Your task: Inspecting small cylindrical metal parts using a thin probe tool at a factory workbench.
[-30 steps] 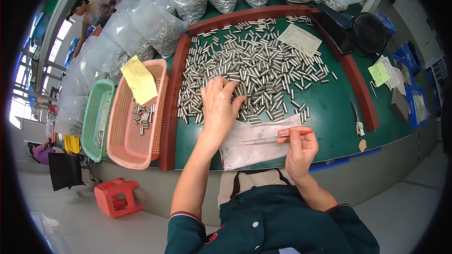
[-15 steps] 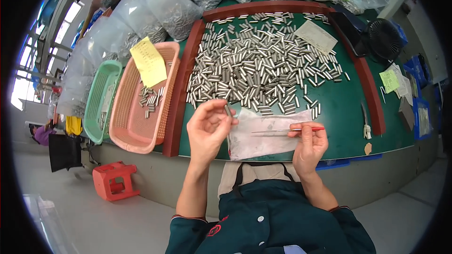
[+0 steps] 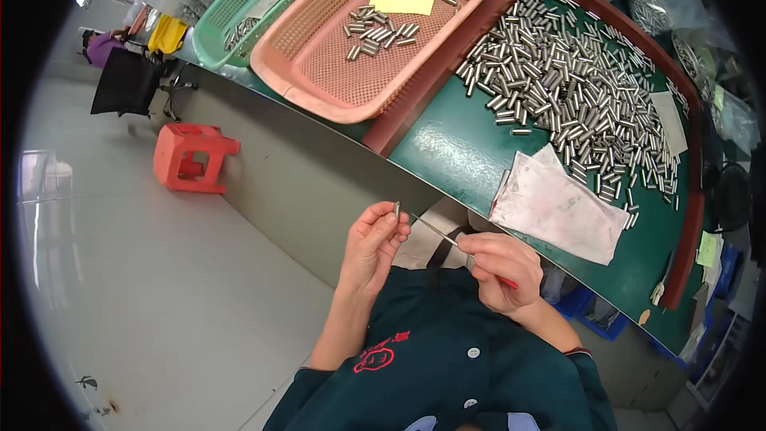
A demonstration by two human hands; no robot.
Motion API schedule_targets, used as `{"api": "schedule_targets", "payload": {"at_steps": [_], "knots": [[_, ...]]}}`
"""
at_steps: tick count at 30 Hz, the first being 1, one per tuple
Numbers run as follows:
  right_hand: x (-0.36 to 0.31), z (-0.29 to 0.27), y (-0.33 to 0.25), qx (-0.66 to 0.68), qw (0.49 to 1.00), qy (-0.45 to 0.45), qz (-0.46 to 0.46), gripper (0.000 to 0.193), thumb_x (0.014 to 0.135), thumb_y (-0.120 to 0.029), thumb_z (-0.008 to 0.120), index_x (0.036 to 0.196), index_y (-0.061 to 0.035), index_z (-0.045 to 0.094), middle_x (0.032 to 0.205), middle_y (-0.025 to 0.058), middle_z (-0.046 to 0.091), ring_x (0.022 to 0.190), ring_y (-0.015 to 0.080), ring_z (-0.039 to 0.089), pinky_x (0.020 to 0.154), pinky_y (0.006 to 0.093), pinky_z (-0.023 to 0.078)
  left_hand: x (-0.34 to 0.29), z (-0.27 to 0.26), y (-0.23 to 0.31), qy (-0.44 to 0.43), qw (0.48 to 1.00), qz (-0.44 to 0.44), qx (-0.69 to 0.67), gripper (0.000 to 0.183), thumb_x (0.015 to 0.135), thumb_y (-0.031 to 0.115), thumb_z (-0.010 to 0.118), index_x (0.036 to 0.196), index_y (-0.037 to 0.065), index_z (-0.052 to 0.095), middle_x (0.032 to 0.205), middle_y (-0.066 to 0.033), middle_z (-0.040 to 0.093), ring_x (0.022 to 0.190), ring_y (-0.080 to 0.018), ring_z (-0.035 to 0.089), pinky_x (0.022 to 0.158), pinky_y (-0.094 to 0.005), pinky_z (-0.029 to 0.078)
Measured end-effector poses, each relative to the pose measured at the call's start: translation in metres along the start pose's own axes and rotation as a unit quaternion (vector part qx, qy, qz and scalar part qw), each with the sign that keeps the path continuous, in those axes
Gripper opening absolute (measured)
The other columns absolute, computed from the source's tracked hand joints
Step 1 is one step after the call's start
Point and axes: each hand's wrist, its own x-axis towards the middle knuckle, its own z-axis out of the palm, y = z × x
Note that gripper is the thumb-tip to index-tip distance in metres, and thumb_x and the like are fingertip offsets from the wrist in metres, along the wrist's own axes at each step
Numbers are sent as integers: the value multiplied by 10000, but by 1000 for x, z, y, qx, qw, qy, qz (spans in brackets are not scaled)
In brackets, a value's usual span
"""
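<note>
Green-topped workbench point(image 3: 463, 152) with a raised dark-red border carries a large spread of small metal cylinders point(image 3: 574, 104); a pink basket point(image 3: 319, 80) with a few more and a yellow slip sits to its left, and a pale plastic bag point(image 3: 558, 207) lies near the front edge.

Left hand point(image 3: 371, 243) is raised off the bench in front of the chest, fingers curled nearly closed, pinching one small metal cylinder point(image 3: 396, 208) at the fingertips.

Right hand point(image 3: 499, 271) is closed around a thin red-handled probe point(image 3: 447, 238), whose tip points toward that cylinder; contact cannot be confirmed.

Judgement: the cylinder is light, rigid, smooth and likely slippery; best gripped across its sides, leaving the end exposed. Both wrists are drawn in close to the body.
</note>
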Motion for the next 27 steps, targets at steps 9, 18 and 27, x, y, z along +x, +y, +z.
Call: {"api": "schedule_targets", "payload": {"at_steps": [9, 18, 27], "knots": [[6, 19, 5, -4, 1000, -15, 5, 123, 810, -48, 550, 887, 15, 477, 791, 194, 608, 697, 300, 623, 587, 327, 508, 3, -8, 1, -15, 1000, -12, -6, 98, 810, 45, 550, 905, 38, 525, 842, -96, 595, 723, -144, 572, 661, -242, 458], [7, 22, 6, -10, 1000, -26, 10, 121, 743, 13, 587, 841, 22, 516, 820, 194, 610, 710, 302, 624, 591, 321, 509, 3, -8, 2, -17, 999, 13, 43, 95, 809, 32, 556, 901, 16, 537, 834, -97, 601, 707, -143, 577, 662, -242, 464], [2, 29, 6, -20, 998, -55, 11, 194, 687, 45, 621, 854, 9, 529, 851, 190, 616, 707, 264, 633, 553, 280, 505, 6, -16, 3, -28, 998, 47, 17, 120, 796, 22, 567, 915, 6, 556, 839, -103, 604, 705, -145, 577, 660, -244, 463]]}}
